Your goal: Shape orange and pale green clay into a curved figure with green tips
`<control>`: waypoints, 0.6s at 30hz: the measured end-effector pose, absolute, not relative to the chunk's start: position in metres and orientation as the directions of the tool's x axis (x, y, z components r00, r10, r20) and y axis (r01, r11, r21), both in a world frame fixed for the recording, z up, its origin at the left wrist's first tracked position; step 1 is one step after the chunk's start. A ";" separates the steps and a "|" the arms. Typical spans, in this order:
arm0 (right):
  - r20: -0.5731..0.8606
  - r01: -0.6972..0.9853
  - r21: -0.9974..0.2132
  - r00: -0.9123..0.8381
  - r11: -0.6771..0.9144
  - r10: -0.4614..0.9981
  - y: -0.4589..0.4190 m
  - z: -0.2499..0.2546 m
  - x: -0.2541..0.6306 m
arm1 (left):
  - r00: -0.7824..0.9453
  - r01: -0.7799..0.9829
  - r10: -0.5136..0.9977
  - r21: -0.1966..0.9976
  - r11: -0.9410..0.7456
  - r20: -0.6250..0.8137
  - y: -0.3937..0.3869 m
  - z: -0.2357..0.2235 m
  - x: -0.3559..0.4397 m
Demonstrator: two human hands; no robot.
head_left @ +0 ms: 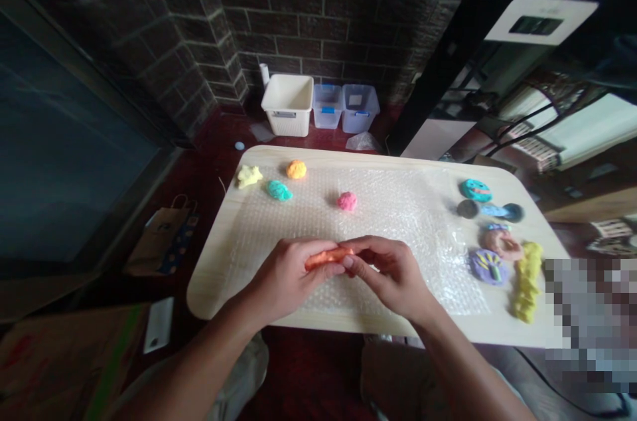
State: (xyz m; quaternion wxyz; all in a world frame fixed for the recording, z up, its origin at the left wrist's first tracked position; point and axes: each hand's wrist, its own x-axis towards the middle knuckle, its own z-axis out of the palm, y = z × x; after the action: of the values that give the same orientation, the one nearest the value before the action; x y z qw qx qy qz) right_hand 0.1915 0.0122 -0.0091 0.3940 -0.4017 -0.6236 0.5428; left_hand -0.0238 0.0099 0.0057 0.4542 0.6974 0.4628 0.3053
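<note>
The step in hand looks to be shaping by finger pressure: an orange piece (326, 259), apparently soft modelling clay, is held at the lower middle of the frame, above the bubble wrap (408, 235) spread on the desk (212, 288). The left hand (287, 269) has its fingers clamped along the piece's left part, thumb below and the others behind; the right hand (391, 268) pinches its right end between thumb and fingers, the two hands almost meeting there. The piece is a short, slightly lumpy roll, so working it further would call for light, even pressure, the left fingers steadying while the right ones press or turn the end; too hard a squeeze could flatten or tear it. Apart from the hands, a pink lump (347, 201) sits at the centre of the frame, with a yellow-orange lump (296, 169), a teal lump (279, 190) and a pale yellow piece (249, 176) towards the upper left. More formed pieces lie at the right of the frame, among them a purple disc (489, 267) with yellow stripes.
</note>
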 end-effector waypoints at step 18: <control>-0.042 -0.127 -0.989 -0.281 -0.080 0.959 0.022 -0.017 0.195 | 0.118 -0.079 0.992 0.995 0.059 -0.050 0.018 -0.004 -0.030</control>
State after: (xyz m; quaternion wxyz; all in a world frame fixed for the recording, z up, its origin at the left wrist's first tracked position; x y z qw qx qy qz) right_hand 0.1950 0.0220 -0.0172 0.4426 -0.4047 -0.5137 0.6136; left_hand -0.0301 0.0180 -0.0037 0.5619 0.4933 0.4625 0.4764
